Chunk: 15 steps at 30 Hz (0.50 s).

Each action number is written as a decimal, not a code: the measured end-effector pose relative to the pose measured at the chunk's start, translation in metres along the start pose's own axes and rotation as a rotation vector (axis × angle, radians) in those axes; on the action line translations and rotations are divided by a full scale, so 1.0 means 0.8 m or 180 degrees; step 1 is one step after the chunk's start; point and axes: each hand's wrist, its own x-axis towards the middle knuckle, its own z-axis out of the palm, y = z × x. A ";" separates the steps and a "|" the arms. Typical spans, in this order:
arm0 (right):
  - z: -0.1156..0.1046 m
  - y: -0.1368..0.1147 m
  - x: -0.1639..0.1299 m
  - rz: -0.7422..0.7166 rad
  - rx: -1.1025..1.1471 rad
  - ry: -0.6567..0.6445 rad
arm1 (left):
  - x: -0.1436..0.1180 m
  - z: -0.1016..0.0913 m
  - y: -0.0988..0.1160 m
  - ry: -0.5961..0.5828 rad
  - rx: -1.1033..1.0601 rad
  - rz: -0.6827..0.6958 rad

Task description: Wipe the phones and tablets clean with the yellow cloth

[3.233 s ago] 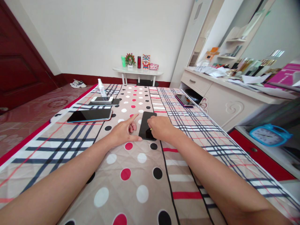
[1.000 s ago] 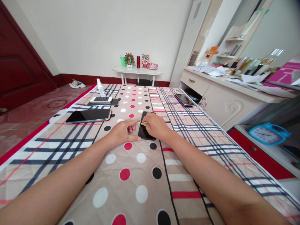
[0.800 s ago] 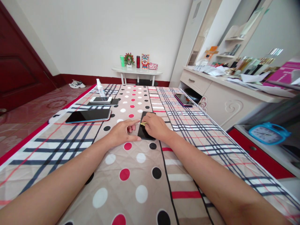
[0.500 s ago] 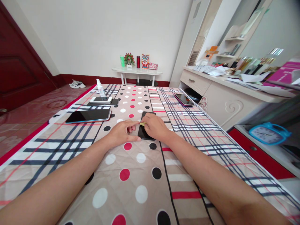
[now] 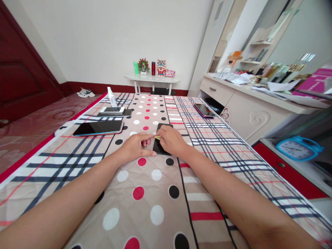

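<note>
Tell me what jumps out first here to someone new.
Two bare forearms run up a dotted and plaid quilt to a dark phone at centre. The right hand lies on it, pinching a small yellow piece; the left hand rests beside it. More phones lie left.

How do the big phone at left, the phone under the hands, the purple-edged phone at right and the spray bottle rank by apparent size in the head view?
1. Big phone, clearly largest.
2. Phone under the hands, partly covered by the right hand, so unsure.
3. Purple-edged phone, about alike; farther off.
4. Spray bottle, smallest.
</note>
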 end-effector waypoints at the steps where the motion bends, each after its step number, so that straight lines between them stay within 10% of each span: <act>1: 0.000 0.000 0.000 -0.0012 0.0000 0.0007 | 0.000 0.000 0.000 0.0002 0.0007 -0.0003; 15: 0.000 0.001 -0.001 -0.0026 -0.0011 0.0025 | 0.000 0.000 0.001 -0.0006 0.0039 0.0011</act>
